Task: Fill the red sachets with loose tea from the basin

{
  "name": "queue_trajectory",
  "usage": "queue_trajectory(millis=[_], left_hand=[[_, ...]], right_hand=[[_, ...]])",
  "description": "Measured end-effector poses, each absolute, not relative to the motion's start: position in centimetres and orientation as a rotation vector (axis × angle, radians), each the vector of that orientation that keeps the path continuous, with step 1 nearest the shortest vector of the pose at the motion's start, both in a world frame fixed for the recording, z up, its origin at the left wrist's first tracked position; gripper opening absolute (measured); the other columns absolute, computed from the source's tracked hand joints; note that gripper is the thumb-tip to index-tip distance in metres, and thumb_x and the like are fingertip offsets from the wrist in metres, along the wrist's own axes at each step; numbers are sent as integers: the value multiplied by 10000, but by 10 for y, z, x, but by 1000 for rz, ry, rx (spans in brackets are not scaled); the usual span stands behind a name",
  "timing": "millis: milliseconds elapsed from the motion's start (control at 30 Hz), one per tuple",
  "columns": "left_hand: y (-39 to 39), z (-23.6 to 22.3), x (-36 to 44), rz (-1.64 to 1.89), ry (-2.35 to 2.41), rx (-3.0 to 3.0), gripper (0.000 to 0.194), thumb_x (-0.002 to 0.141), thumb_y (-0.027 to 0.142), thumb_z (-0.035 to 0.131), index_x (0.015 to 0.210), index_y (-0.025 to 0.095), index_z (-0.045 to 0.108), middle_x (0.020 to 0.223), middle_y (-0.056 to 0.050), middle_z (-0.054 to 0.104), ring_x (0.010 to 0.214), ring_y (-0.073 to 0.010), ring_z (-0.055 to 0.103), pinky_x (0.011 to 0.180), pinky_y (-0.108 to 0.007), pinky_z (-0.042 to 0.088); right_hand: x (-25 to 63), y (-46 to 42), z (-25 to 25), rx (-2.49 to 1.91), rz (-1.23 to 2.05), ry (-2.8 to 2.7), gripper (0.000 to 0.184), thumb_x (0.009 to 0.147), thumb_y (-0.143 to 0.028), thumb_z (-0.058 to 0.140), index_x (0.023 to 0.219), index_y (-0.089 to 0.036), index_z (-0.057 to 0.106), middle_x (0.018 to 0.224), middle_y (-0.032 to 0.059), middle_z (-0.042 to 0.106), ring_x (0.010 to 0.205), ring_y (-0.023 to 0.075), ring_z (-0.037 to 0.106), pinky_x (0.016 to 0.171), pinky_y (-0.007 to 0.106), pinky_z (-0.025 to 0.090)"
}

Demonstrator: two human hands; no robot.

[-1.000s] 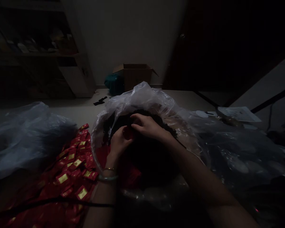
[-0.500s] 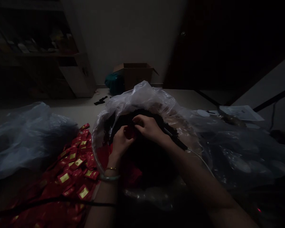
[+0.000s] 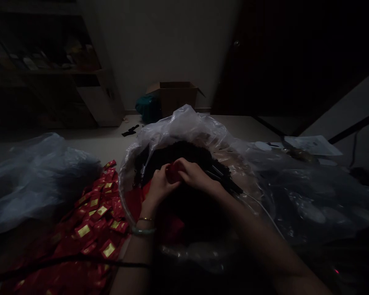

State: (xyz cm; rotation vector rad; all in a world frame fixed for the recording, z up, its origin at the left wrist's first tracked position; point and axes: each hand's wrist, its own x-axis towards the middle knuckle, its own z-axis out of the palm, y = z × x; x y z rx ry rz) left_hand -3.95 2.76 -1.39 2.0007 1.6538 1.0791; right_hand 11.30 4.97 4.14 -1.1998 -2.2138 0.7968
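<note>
Both my hands meet over a large clear plastic bag (image 3: 184,123) filled with dark loose material (image 3: 178,152). My left hand (image 3: 160,186) and my right hand (image 3: 193,174) are closed together on a small red packet (image 3: 173,172), held just above the dark heap. The left wrist wears a thin gold bangle and a pale green one. The room is very dim, so the packet's details are hard to make out.
A pile of red packets with gold labels (image 3: 95,213) lies at the left. A grey plastic bag (image 3: 37,172) sits further left, more clear plastic (image 3: 310,196) at the right. Behind stand a cardboard box (image 3: 175,96), a teal bundle (image 3: 147,108) and shelves (image 3: 49,69).
My right hand has drawn slightly down toward my left, and the fingers of both have closed more tightly round the red packet.
</note>
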Motion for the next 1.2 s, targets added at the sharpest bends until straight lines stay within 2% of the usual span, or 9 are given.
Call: queue_trajectory(millis=[133,367,533,667,800,933,1067,1133,1200], left_hand=[[25,-8,-39,989,1673,1977,430,658,291,705,1044,180,552,915,-72,659,796,-220,614,671,-317,478],[25,-12,-35,1062,1569,1990,367,671,235,663,1019,205,549,911,-43,667,782,-184,633,680,-284,480],[23,-9,-34,1049,1633,1977,275,699,263,644,959,206,575,783,-15,659,663,-160,613,585,-247,436],[23,-8,-37,1043,1659,1948,300,701,315,659,964,194,581,763,-21,661,635,-164,607,561,-249,423],[26,-10,-40,1079,1572,1916,339,666,260,681,987,196,589,869,-44,691,757,-183,641,651,-269,470],[26,-10,-43,1081,1519,1908,272,669,263,685,925,199,622,857,-36,702,761,-180,644,677,-277,483],[26,-11,-43,1103,1548,1895,309,681,285,693,970,199,624,867,-43,704,774,-191,654,680,-288,496],[27,-11,-43,1115,1561,1876,320,669,271,706,969,198,624,860,-41,705,777,-195,659,681,-290,502],[28,-10,-44,1145,1567,1851,330,654,263,720,963,196,623,847,-39,706,773,-196,662,683,-293,505]], right_hand=[[123,54,42,-1140,996,-1986,263,859,-143,454,1118,-183,475,913,39,699,829,144,651,757,284,481],[119,55,35,-1358,910,-2137,182,870,-302,482,816,-176,602,822,42,690,759,157,625,683,274,455],[108,56,35,-1289,1213,-1941,175,885,-260,472,985,-160,575,841,38,698,773,141,646,689,256,484],[108,55,40,-1181,1310,-2058,226,887,-186,413,879,-151,637,892,47,708,844,153,651,796,288,485],[111,51,43,-1163,1052,-2389,186,860,-232,509,864,-249,694,910,-6,714,1001,221,606,996,458,350],[118,50,49,-1017,1143,-2443,182,858,-249,535,799,-257,707,790,-45,707,918,203,636,1035,497,299],[142,57,53,-1062,1078,-2215,284,903,-298,434,998,-205,685,1010,27,695,986,188,622,926,357,441],[158,59,46,-1286,852,-2187,337,851,-292,521,1158,-194,619,1153,84,636,1064,213,586,934,365,434],[168,58,34,-1514,706,-2378,727,654,-275,739,1330,-227,476,1351,145,477,1191,291,493,973,429,396]])
